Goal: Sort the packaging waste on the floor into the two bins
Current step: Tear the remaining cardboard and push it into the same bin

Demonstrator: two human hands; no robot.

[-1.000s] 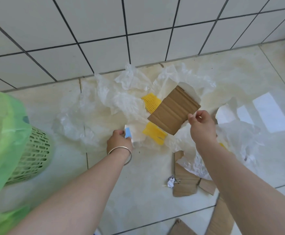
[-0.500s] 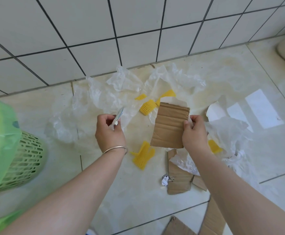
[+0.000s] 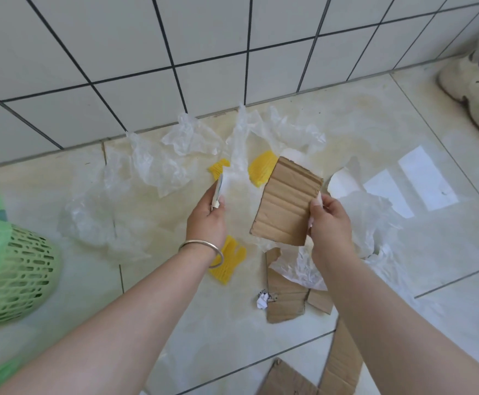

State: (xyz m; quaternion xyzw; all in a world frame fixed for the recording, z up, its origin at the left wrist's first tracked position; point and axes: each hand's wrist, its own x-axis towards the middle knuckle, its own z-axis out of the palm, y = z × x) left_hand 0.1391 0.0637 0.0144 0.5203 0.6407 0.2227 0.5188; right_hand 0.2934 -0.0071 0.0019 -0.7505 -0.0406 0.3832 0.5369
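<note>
Standing at far left, a green lattice plastic bin (image 3: 19, 275) with a green liner is cut off by the frame; no second bin shows. Her left hand (image 3: 206, 220) pinches a small white scrap (image 3: 218, 189), hard to identify. Her right hand (image 3: 331, 223) grips a ribbed brown cardboard piece (image 3: 286, 203) above the littered tile floor (image 3: 446, 252), likely to keep materials apart.

Brown ribbed cardboard (image 3: 286, 206); yellow foam netting (image 3: 228, 260); green lattice bin (image 3: 16, 277).

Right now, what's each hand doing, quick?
Left hand: closed, pinching a small white scrap.
Right hand: closed, gripping the cardboard piece.
</note>
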